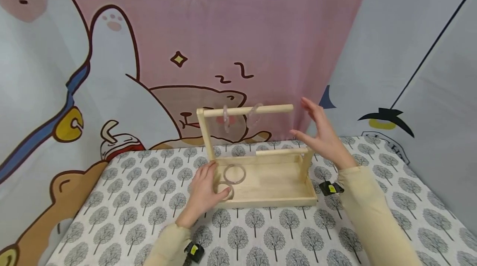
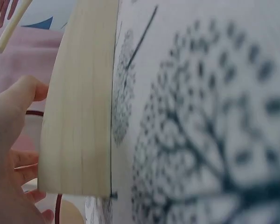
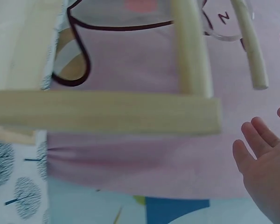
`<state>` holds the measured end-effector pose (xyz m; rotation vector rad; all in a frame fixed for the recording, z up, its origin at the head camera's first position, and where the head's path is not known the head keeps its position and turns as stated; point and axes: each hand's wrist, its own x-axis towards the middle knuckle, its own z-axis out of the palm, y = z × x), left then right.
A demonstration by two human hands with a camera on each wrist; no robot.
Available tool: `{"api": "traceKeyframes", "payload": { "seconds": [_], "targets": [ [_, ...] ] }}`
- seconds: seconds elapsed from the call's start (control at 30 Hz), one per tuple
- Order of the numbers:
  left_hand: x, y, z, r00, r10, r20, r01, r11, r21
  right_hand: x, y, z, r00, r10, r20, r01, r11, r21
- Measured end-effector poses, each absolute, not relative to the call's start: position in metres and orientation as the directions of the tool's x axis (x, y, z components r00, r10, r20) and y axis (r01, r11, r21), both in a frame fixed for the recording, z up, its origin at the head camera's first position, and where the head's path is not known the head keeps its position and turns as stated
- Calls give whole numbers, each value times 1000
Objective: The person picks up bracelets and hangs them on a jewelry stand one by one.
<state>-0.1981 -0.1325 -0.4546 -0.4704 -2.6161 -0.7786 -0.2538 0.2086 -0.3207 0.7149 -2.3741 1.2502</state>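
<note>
A wooden stand has a shallow tray (image 1: 268,203), a tall left post (image 1: 206,135) with an upper bar (image 1: 238,111), and a shorter right post with a lower bar (image 1: 281,152). Two clear rings (image 1: 225,120) hang on the upper bar. In the tray's left part lies another clear ring (image 1: 244,173); a paler ring (image 1: 231,192) sits by my left thumb. My left hand (image 1: 203,187) grips the tray's left end, thumb over the inner side. Beside the upper bar's free end, my right hand (image 1: 322,135) is raised, fingers and thumb spread, holding nothing.
The stand rests on a table covered by a tree-print cloth (image 1: 156,216). Behind the table hangs a cartoon-print curtain (image 1: 283,42), close to the tray's back. Black wrist devices (image 1: 331,188) are on both sleeves.
</note>
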Motion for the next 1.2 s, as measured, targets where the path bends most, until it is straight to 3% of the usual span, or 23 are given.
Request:
{"api": "traceKeyframes", "payload": {
  "seconds": [0.47, 0.8, 1.03, 1.2],
  "targets": [
    [-210, -110, -451, -874, 259, 410, 458, 720, 521, -240, 234, -366, -880, -178, 441, -473, 422, -773],
    [-219, -103, -450, -908, 270, 321, 419, 631, 653, -229, 242, -391, -889, -224, 400, -458, 401, -793],
    [-225, -102, -458, -917, 281, 284, 400, 620, 675, -218, 243, -411, -937, -240, 255, -342, 469, -814],
    [-226, -101, -458, -926, 267, 267, 378, 642, 667, -212, 242, -424, -951, -249, 184, -281, 441, -853]
  ]
}}
